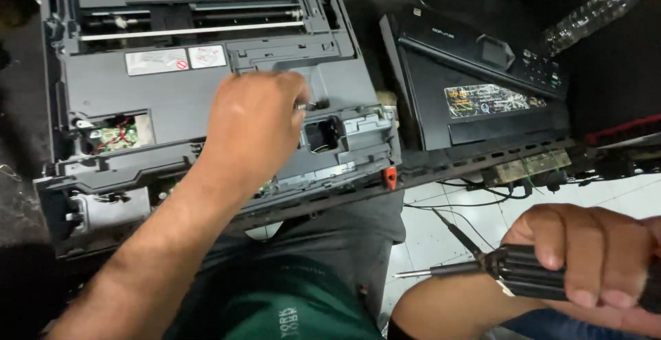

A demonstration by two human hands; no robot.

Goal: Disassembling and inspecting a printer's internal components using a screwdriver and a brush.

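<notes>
An opened grey printer [158,92] with its cover off lies across my lap. My left hand [255,123] rests on its top panel, fingertips pinched on a small silvery metal part [303,106] just above a square black opening [321,135]. My right hand [585,254] is low at the right, away from the printer, closed around the black handle of a screwdriver [530,274]. Its thin shaft [430,271] points left, and a second thin dark shaft [456,233] angles up-left from the same grip.
A second black printer [482,78] with a button panel stands at the upper right. A clear plastic bottle [592,13] lies beyond it. Loose wires [475,199] and a circuit strip [527,168] hang over the white tiled floor [427,237]. A green circuit board [113,137] shows in the printer's left side.
</notes>
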